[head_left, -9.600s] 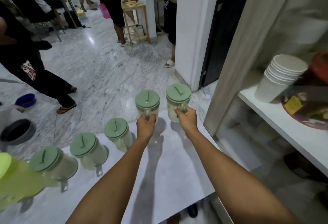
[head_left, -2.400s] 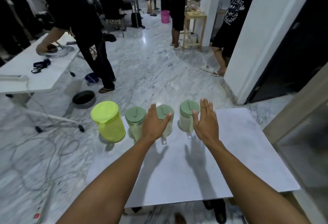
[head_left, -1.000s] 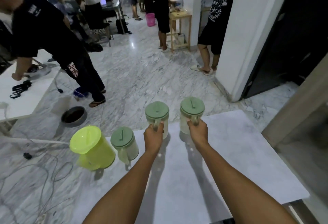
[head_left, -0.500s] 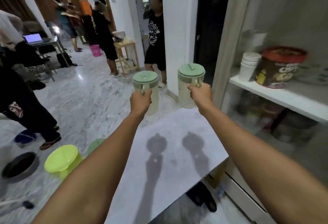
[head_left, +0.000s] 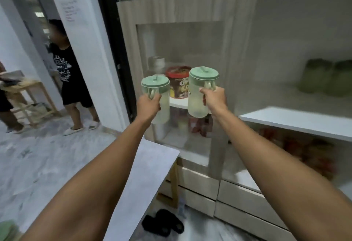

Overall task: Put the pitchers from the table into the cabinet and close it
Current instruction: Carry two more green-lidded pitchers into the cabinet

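Note:
My left hand (head_left: 149, 103) grips the handle of a clear pitcher with a pale green lid (head_left: 155, 83). My right hand (head_left: 214, 100) grips the handle of a second pitcher of the same kind (head_left: 198, 95), held a little higher. Both are in the air in front of the cabinet's glass door (head_left: 181, 46). To the right, the cabinet's white shelf (head_left: 297, 121) shows with two blurred green pitchers (head_left: 329, 77) standing on it. The table's corner (head_left: 148, 166) lies below my left arm.
Behind the glass stand a red-lidded tub (head_left: 178, 80) and stacked white cups (head_left: 156, 62). Black slippers (head_left: 163, 223) lie on the floor under the table. A person in black (head_left: 70, 80) stands by the white pillar at left, beside a wooden stool (head_left: 28, 97).
I have lifted both pitchers off the table and turned right toward the cabinet. The pitchers are now in front of the glass door, and the open shelf with green pitchers has come into view.

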